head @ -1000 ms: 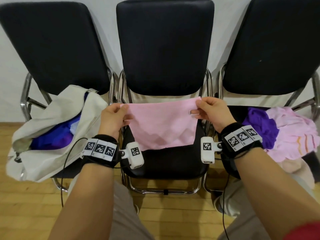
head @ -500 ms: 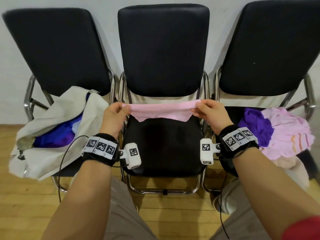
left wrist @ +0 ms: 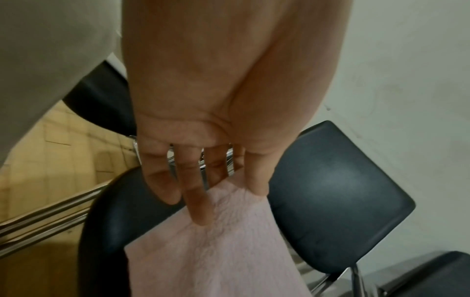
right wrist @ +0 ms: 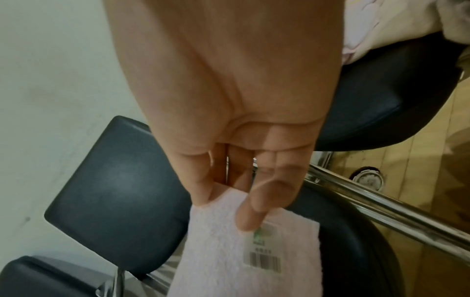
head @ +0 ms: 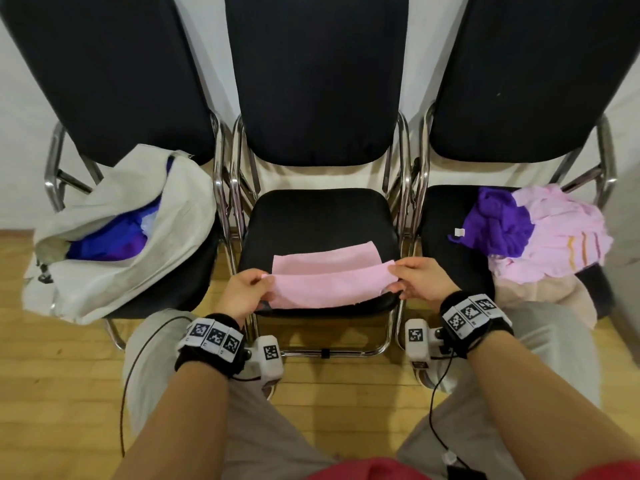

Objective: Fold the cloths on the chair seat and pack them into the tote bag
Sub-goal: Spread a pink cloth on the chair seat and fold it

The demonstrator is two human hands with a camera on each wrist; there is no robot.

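A pink cloth (head: 325, 278) lies folded over itself on the front half of the middle chair seat (head: 318, 213). My left hand (head: 247, 289) pinches its left corner, thumb on top. My right hand (head: 414, 277) pinches the right corner. In the left wrist view the fingers (left wrist: 195, 203) lie under the pink cloth (left wrist: 216, 251). The right wrist view shows the pink cloth (right wrist: 229, 255) with a barcode label (right wrist: 263, 259) held between thumb and fingers. An off-white tote bag (head: 114, 237) lies open on the left chair with purple and blue cloth (head: 110, 237) inside.
On the right chair seat sits a heap of cloths: a purple one (head: 495, 223), a pale pink striped one (head: 561, 233) and a beige one (head: 550, 299) hanging over the edge. Chrome chair frames (head: 403, 188) stand between the seats. Wooden floor (head: 62, 358) lies below.
Both hands have brought the pink cloth's held edge from high near the chair back down and toward me, folding it over itself on the front of the seat.
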